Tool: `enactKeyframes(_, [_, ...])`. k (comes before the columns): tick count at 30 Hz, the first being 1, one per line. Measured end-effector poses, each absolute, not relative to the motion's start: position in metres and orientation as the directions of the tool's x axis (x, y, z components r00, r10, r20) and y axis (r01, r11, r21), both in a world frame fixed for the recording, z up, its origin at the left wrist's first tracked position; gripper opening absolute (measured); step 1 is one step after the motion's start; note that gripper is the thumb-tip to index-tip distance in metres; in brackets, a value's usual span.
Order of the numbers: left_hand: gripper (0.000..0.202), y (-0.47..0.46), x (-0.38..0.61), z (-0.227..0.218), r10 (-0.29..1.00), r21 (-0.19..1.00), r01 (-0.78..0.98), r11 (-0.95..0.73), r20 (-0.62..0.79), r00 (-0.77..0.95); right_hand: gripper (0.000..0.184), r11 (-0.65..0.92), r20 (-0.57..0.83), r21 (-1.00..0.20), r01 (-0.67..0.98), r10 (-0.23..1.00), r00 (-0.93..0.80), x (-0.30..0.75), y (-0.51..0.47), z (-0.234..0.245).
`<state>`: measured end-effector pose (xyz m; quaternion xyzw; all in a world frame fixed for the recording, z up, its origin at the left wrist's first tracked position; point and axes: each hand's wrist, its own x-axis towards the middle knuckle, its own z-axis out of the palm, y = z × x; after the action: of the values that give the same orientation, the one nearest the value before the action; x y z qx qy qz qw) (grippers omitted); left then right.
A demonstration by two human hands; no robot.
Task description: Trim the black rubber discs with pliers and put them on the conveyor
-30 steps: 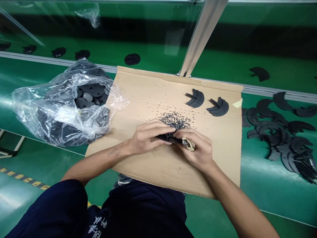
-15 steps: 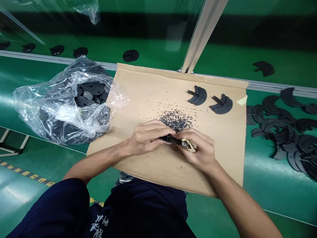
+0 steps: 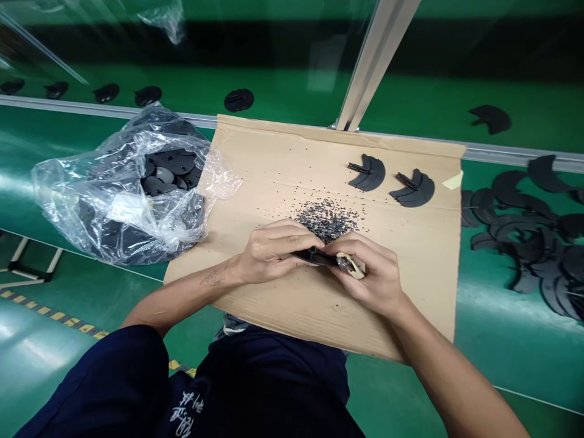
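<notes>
My left hand is closed on the edge of a black plastic part, a thin curved piece held above the cardboard sheet. In my right hand is a small tool with a cream wrapped handle and a dark metal end. Its working tip is hidden by my fingers, which meet the right end of the part. Just beyond my hands lies a scatter of tiny black plastic scraps. Two crescent-shaped black parts with stems, one part and another part, rest farther right on the cardboard.
A clear plastic bag full of round black discs stands left, overlapping the cardboard. Many crescent parts are heaped at right on the green table. Behind runs a transparent panel with a metal post.
The camera view has shifted slightly. Both hands keep the same grip on the part and the tool, with barely any movement.
</notes>
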<state>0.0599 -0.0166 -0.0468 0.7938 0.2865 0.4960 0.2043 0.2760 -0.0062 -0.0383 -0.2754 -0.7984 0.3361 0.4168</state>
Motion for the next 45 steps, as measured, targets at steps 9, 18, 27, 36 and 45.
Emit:
enactKeyframes(9, [0.013,-0.018,0.060,-0.043,0.685,0.624,0.285,-0.728,0.640,0.348,0.013,0.596,0.453,-0.790,0.147,0.728,-0.515,0.274,-0.005,-0.039])
enactKeyframes(18, [0.025,-0.020,0.061,-0.042,0.787,0.773,0.223,-0.593,0.498,0.365,0.009,0.511,0.412,-0.848,0.141,0.803,-0.430,0.273,-0.006,-0.039])
enactKeyframes(27, [0.024,-0.020,0.061,-0.045,0.782,0.758,0.236,-0.608,0.521,0.342,0.016,0.531,0.440,-0.839,0.116,0.789,-0.428,0.273,-0.006,-0.038])
enactKeyframes(36, [0.025,-0.020,0.064,-0.048,0.771,0.736,0.261,-0.624,0.526,0.359,0.010,0.525,0.418,-0.843,0.115,0.775,-0.474,0.273,-0.008,-0.040])
enactKeyframes(45, [0.022,-0.017,0.052,-0.036,0.653,0.539,0.396,-0.743,0.455,0.605,0.036,0.016,0.017,-1.000,-0.005,0.885,-0.465,0.279,0.001,-0.033])
